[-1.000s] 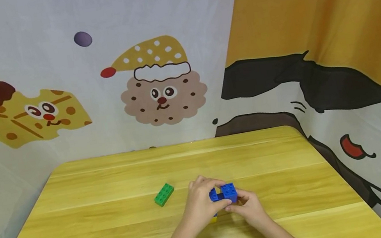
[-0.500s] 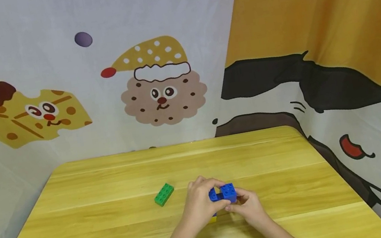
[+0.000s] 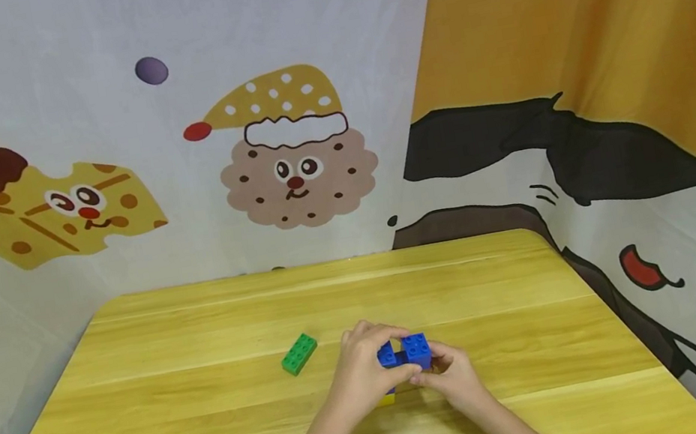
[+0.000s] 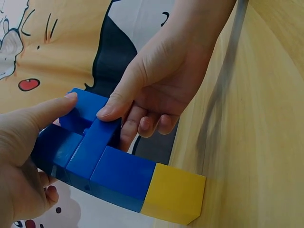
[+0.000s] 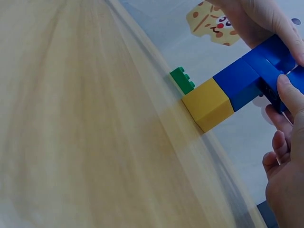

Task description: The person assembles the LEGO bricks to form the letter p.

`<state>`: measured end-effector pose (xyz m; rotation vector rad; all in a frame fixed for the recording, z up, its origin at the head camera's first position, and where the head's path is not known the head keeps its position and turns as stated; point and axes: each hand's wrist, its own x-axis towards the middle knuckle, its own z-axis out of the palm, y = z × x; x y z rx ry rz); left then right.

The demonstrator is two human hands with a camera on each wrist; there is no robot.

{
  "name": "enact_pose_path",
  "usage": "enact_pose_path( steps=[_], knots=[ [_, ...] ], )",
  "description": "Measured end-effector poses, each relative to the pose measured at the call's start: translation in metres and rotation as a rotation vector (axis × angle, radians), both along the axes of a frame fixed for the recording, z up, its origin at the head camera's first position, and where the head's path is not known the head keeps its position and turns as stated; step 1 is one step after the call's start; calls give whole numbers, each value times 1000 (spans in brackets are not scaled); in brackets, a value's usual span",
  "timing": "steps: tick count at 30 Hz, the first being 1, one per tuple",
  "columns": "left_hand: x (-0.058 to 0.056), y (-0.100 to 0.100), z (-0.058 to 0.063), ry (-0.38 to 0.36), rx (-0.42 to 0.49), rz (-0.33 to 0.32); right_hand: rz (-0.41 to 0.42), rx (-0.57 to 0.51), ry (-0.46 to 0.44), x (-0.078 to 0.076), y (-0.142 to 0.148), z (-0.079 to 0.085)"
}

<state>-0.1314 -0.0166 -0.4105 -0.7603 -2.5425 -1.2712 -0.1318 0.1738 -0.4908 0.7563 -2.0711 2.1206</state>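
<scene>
Both hands hold one stack of toy building bricks, with a yellow brick (image 4: pixel 174 192) at its bottom and blue bricks (image 4: pixel 123 174) above. My left hand (image 3: pixel 361 367) grips the upper blue part, its thumb along the near side. Fingers of my right hand (image 3: pixel 453 378) pinch a blue brick that juts out sideways, thumb in front and fingers behind. A raised blue brick (image 3: pixel 416 348) shows its studs at the top right of the stack. In the right wrist view the yellow brick (image 5: pixel 209 104) stands at the table surface. The left hand hides much of the stack in the head view.
A green eight-stud brick (image 3: pixel 299 354) lies on the wooden table (image 3: pixel 200 407), left of and beyond the hands. A curtain with cartoon prints (image 3: pixel 301 179) hangs behind the table's far edge and along its right side.
Both hands keep their hold on the brick stack. The stack's top has shifted very slightly left; the green brick stays where it was.
</scene>
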Motion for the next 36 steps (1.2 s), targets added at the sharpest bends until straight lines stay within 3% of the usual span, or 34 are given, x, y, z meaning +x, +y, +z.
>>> enact_pose_path(
  steps=[9,22,36],
  knots=[
    [0,-9,6,-51,83,-25,50,-52,24,-2,0,-4],
    [5,-26,20,-116,154,-22,-14,8,-5,-1,0,-3],
    [2,-56,13,-77,211,47,-39,9,26,0,0,-3]
  ],
)
